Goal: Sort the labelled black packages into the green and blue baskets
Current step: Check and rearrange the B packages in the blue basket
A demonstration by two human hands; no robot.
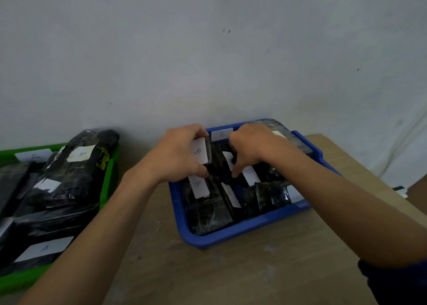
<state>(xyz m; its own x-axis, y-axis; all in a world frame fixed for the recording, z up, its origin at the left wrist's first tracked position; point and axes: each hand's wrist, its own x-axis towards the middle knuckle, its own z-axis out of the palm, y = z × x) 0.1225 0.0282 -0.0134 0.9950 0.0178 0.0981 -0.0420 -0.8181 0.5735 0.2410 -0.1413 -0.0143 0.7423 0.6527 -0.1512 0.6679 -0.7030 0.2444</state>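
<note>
A blue basket (233, 234) with a white "B" tag on its far wall sits at the centre right, holding several black packages with "B" labels. My left hand (178, 156) grips a black package (209, 152) with a white "B" label, held upright over the basket's far left part. My right hand (253, 147) reaches into the basket beside it, fingers pointing down onto the packages; whether it holds one is unclear. At the left, a green basket (111, 175) is piled with black packages labelled "A" (80, 154).
Both baskets stand on a light wooden table (231, 277) against a pale wall (208, 50). The table's right edge runs diagonally behind the blue basket. A small dark and white object (401, 190) lies past that edge.
</note>
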